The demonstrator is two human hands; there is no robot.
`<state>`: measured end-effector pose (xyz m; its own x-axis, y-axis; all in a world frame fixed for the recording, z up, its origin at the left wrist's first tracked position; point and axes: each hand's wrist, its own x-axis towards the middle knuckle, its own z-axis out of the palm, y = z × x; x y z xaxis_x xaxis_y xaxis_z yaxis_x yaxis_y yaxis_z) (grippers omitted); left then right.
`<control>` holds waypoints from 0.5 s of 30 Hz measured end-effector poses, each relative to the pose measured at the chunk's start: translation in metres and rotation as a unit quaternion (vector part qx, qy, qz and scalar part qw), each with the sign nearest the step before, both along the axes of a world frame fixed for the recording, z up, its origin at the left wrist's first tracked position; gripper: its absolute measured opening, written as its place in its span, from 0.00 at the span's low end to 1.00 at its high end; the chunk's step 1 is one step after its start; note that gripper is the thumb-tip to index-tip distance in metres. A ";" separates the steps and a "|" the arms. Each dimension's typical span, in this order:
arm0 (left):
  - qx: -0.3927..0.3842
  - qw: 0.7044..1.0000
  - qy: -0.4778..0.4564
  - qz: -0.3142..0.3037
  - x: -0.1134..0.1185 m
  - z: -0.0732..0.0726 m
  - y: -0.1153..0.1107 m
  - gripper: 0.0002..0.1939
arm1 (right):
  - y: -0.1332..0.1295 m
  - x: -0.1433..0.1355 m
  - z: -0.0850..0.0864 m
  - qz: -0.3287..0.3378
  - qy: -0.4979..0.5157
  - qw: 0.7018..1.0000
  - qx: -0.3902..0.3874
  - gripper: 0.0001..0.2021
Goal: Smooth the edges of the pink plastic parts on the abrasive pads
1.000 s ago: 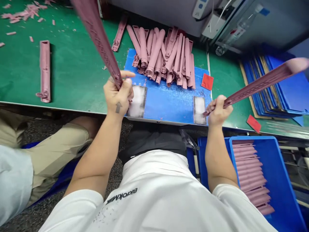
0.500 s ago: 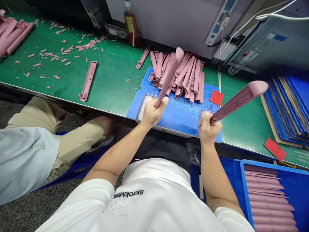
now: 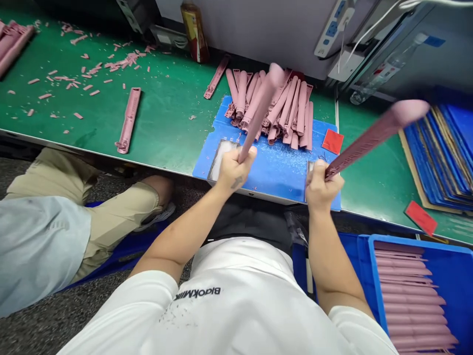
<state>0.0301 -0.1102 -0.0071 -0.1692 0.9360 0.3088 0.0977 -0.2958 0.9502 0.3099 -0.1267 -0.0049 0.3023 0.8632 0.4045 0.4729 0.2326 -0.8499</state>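
My left hand (image 3: 236, 167) is closed round the lower end of a long pink plastic part (image 3: 260, 111), which stands up at a slant away from me. A second pink plastic part (image 3: 369, 135) is gripped at its lower end by my right hand (image 3: 323, 187); it tilts to the right, its hollow ribbed side showing and its far end blurred. Both hands are above the front of a blue sheet (image 3: 281, 167). Behind them a pile of similar pink parts (image 3: 295, 108) lies on that sheet. Fingers hide the lower ends of both held parts.
Pink scraps and a single part (image 3: 129, 121) lie on the green table (image 3: 166, 118) at left. A blue bin (image 3: 373, 276) with rows of pink parts stands at lower right, below stacked blue sheets (image 3: 439, 153). Another person's leg (image 3: 125, 212) is at left.
The part in my right hand has swung further right and its far end is more blurred. My right hand has shifted slightly right; the left hand has barely moved. The view has shifted a little.
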 end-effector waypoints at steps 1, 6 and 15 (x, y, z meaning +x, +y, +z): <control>0.008 1.000 0.005 0.020 0.000 -0.001 0.001 0.44 | 0.001 -0.001 0.000 -0.017 -0.004 1.000 0.020 0.41; -0.023 0.999 -0.038 0.021 -0.008 -0.001 -0.002 0.41 | 0.004 0.001 -0.001 0.025 0.084 0.995 0.043 0.40; 0.138 0.975 -0.154 0.079 -0.037 0.000 0.011 0.29 | 0.006 0.030 -0.002 -0.089 0.194 0.970 0.120 0.39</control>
